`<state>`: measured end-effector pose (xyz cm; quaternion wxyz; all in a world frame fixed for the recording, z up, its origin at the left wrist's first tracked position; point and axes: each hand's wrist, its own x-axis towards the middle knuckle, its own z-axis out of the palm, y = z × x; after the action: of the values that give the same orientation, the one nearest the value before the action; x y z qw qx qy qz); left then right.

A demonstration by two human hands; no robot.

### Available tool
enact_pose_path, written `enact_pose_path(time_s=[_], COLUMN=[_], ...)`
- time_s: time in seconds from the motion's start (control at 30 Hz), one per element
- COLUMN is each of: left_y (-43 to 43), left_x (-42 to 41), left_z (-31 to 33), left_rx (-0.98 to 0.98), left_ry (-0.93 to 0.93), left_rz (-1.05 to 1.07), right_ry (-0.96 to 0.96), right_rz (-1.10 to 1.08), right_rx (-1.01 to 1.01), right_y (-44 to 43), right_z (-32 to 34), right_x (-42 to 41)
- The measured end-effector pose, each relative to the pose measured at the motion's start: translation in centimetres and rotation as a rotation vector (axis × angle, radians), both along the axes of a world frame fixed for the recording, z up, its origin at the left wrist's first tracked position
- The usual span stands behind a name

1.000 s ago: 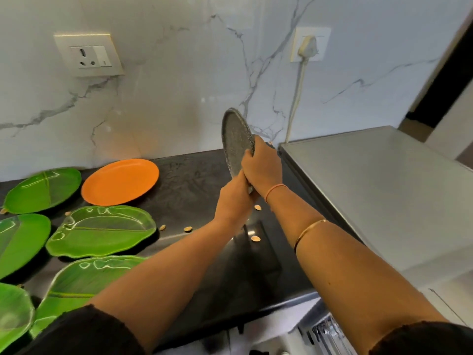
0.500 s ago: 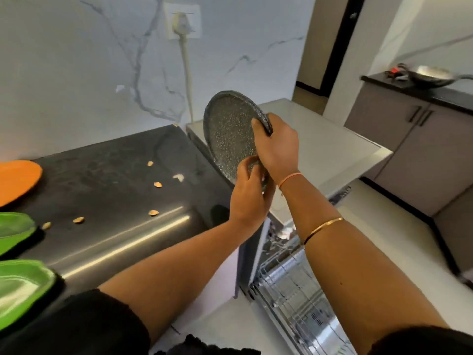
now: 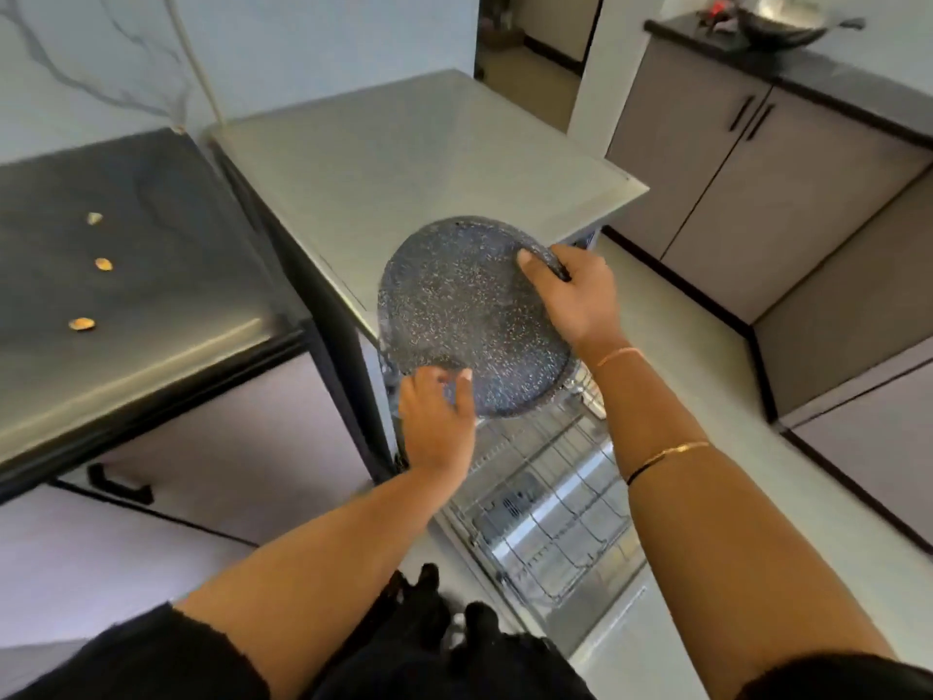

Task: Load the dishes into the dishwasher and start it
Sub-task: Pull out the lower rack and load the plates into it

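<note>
Where it hangs mid-frame above the open dishwasher rack (image 3: 550,507), the plate (image 3: 464,315) is round, dark grey and flecked all over with pale specks, its face tilted up toward the camera. The right hand (image 3: 575,300) clamps its upper right rim, thumb on the face and fingers curled behind. The left hand (image 3: 436,426) lies at the lower left rim with fingertips over the edge, too blurred to tell whether they grip.
</note>
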<state>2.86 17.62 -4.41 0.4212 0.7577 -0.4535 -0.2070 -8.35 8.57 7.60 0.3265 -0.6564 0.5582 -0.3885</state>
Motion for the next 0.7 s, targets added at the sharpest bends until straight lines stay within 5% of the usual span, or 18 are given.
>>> enact_pose_path(time_s=[0.13, 0.3, 0.47, 0.57, 0.7], left_y=[0.0, -1.3, -1.9, -1.9, -3.0], left_x=[0.6, -0.5, -0.3, -0.4, -0.4], left_z=[-4.9, -10.4, -19.2, -23.5, -28.5], left_rx=[0.404, 0.841, 0.969, 1.080, 1.009], left_ry=[0.201, 0.578, 0.608, 0.777, 0.920], left_rz=[0.030, -0.172, -0.001, 0.008, 0.150], right_ry=[-0.044, -0.059, -0.302, -0.403, -0.312], right_rz=[-0.177, -0.345, -0.538, -0.596, -0.565], right_rx=[0.239, 0.564, 0.861, 1.002, 1.106], right_y=[0.4, 1.5, 1.4, 1.1, 0.9], right_z=[-7.6, -18.8, -29.0, -34.2, -40.9], right_x=[-4.7, -8.1, -10.2, -10.5, -9.2])
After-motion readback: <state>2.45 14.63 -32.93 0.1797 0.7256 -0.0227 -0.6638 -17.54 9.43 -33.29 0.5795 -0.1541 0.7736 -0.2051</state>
